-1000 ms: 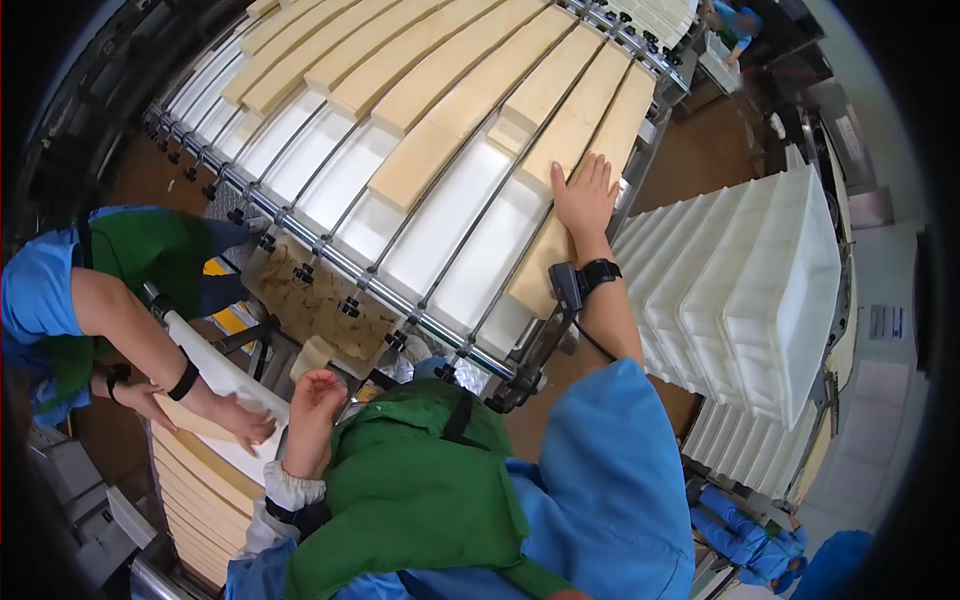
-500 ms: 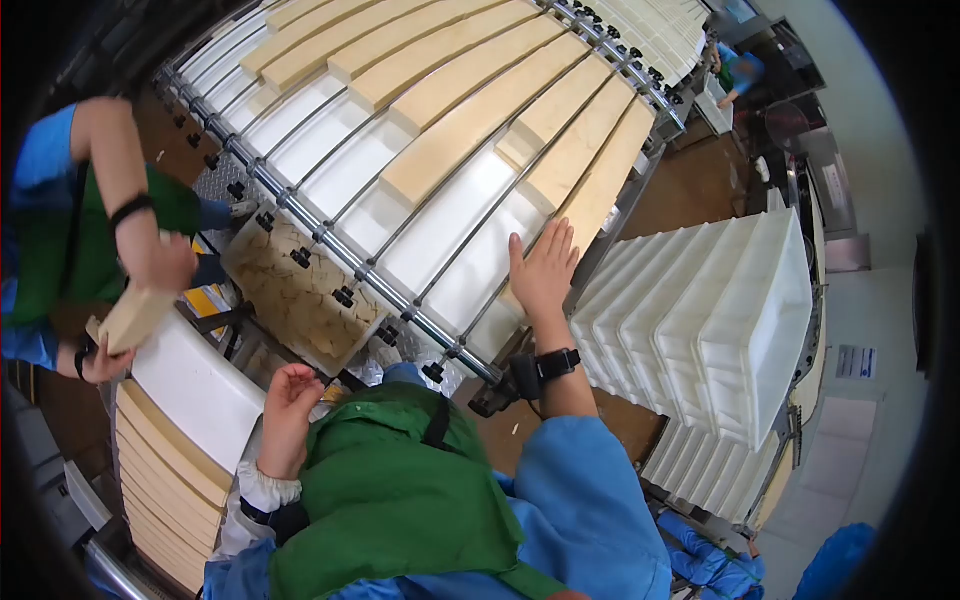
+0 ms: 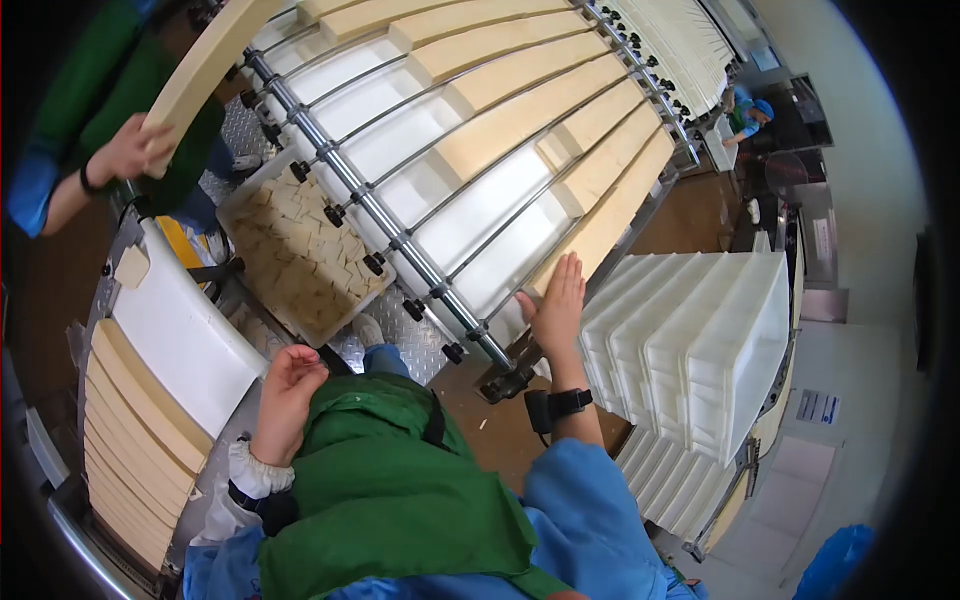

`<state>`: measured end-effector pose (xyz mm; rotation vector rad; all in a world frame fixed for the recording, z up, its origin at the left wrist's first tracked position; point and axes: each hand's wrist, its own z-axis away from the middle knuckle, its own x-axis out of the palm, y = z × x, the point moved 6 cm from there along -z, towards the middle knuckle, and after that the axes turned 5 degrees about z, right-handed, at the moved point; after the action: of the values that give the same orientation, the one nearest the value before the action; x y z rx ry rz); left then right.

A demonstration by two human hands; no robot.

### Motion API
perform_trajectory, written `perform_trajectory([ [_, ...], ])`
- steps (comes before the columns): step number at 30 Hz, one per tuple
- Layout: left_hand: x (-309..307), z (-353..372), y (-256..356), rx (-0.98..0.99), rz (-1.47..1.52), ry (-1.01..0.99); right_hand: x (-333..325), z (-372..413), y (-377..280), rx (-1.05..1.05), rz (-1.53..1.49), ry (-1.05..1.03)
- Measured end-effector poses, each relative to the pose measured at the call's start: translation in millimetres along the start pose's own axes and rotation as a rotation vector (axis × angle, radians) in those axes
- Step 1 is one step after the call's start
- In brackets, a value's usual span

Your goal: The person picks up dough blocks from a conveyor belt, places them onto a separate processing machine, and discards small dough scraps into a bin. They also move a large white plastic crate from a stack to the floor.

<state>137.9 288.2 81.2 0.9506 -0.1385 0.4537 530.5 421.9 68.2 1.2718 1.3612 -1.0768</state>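
Note:
My right hand [image 3: 558, 305] lies with its fingers stretched out against the near end of a long pale-yellow bar [image 3: 612, 215], the outermost one in the lane along the right edge of the conveyor. My left hand [image 3: 288, 400] is held in front of my green apron [image 3: 390, 490], fingers loosely curled, thumb close to them, and nothing shows in it. More pale bars [image 3: 540, 105] lie in lanes between thin metal rods on the white belt [image 3: 490, 225]. To my left, a co-worker's hand [image 3: 130, 150] grips a long pale bar [image 3: 205, 75] that is raised at a tilt.
A metal crossbar [image 3: 365, 195] with black knobs spans the conveyor's near end. Below it stands a bin [image 3: 375, 295] of pale offcuts. Stacked white crates [image 3: 690, 350] stand at right. Several bars [image 3: 140, 430] lie side by side beside a white surface [image 3: 195, 320] at left.
The co-worker's bar has swung up toward the conveyor's left end. My right hand stays at the bar's end, and that bar reaches nearer to me. My left-hand fingers have curled in. The view has shifted.

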Motion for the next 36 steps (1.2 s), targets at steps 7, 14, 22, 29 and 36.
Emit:
perform_trajectory([
  [7, -22, 5, 0, 0.021, 0.019, 0.019, -5, -5, -4, 0.001, 0.052, -0.009],
  [14, -42, 9, 1, 0.102, 0.039, 0.015, -17, -10, -6, 0.059, 0.043, -0.038],
  [22, -47, 20, 17, 0.140, 0.085, -0.002, -6, -12, 4, 0.113, -0.003, -0.012],
  [29, -50, 21, 15, 0.143, 0.105, 0.003, -7, -12, 4, 0.123, -0.023, 0.027],
  [36, -42, 27, 19, 0.128, 0.083, 0.021, 4, -19, 13, 0.105, -0.037, 0.045],
])
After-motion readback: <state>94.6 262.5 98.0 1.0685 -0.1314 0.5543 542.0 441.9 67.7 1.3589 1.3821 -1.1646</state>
